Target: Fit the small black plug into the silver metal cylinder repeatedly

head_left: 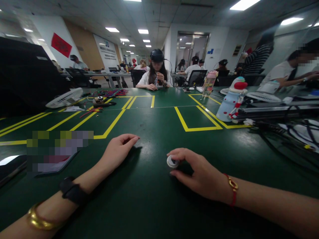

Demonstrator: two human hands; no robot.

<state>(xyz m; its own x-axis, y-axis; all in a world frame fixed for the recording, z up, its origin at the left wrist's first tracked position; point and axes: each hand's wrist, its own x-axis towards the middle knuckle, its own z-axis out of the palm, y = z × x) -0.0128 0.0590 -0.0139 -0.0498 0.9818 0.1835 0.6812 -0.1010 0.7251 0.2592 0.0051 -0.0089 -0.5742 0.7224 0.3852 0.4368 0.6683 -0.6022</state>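
My right hand (196, 169) curls around a small round white part (171, 162) with a dark centre, low over the green table or resting on it. Its fingers touch the part's upper side, and the thumb lies close to the near edge. To the left, my left hand (121, 147) hovers above the table with thumb and fingertips pressed together. Whether anything tiny sits in that pinch is hidden. A gap of bare tabletop separates the two hands.
Yellow tape (203, 129) marks areas on the green table (147, 205). A blurred flat item (57, 166) and a dark device (12, 169) lie left. Right stand a blue snowman-like bottle (225, 104), a pink-lidded bottle (210, 83) and cables (299, 132). A person (157, 74) sits opposite.
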